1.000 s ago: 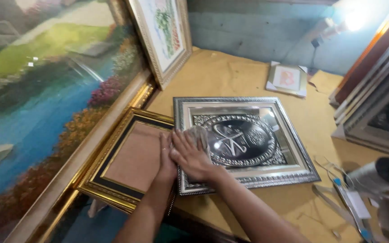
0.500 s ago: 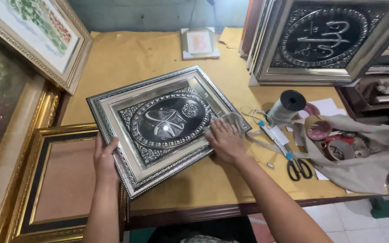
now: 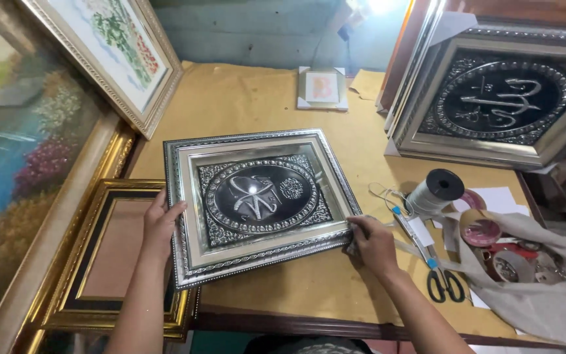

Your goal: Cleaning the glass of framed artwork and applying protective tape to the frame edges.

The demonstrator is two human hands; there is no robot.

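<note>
A rectangular silver-coloured picture frame with beaded moulding and a dark embossed oval calligraphy panel (image 3: 260, 196) lies face up, slightly skewed, near the front edge of the paper-covered table (image 3: 250, 98), its left side overhanging the table's left edge.

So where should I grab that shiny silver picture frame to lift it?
Probably by the silver frame's two side rails, one hand from each side. It is wide, flat and glass-fronted, tilted up off the table. The left hand already holds its left rail; the right hand is at its lower right corner.
</note>
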